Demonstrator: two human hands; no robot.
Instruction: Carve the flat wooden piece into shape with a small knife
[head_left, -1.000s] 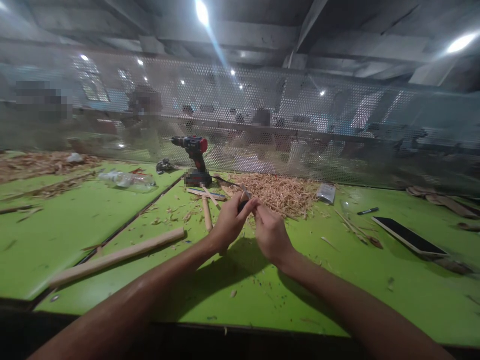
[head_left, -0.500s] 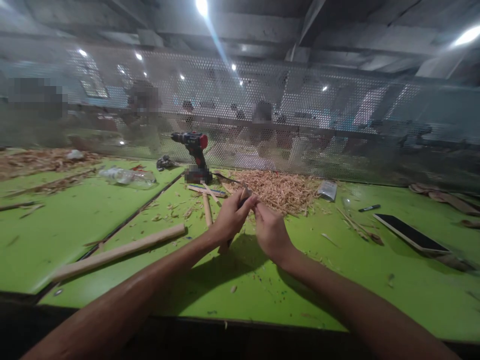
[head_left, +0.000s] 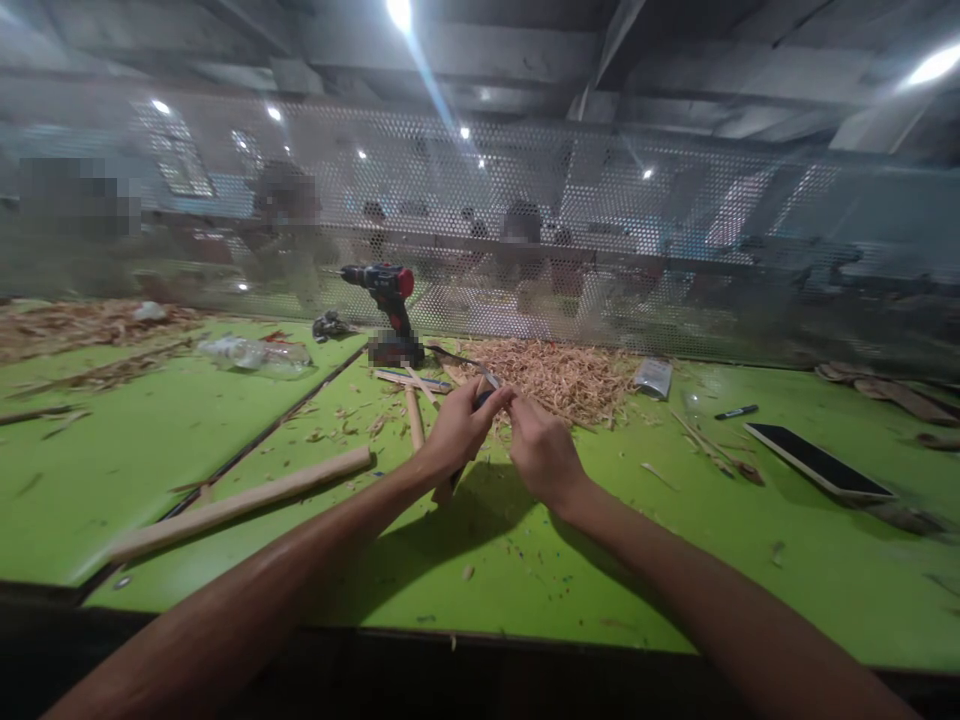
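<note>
Close together above the green worktop (head_left: 300, 590), the two bare hands meet near the middle of the view. The left hand (head_left: 459, 428) has its fingers wrapped shut around a partly dark, partly wooden item (head_left: 445, 492), which slants through the grip, one end showing below the palm and the other above the thumb. The right hand (head_left: 546, 450) has its fingers curled in, their tips meeting the left thumb; whether they also pinch the item is hidden.

Just beyond the hands lies a heap of curled wood shavings (head_left: 570, 380), with a silvery packet (head_left: 653, 379) at its right edge. A cordless drill (head_left: 393, 312) stands upright to the heap's left, thin strips before it. Nearer, a thick wooden rod (head_left: 247, 505) lies slanting left of the left hand. Far right sit a marker (head_left: 736, 411) and a dark-faced tablet (head_left: 817, 462); behind everything rises a perforated screen (head_left: 450, 240).
</note>
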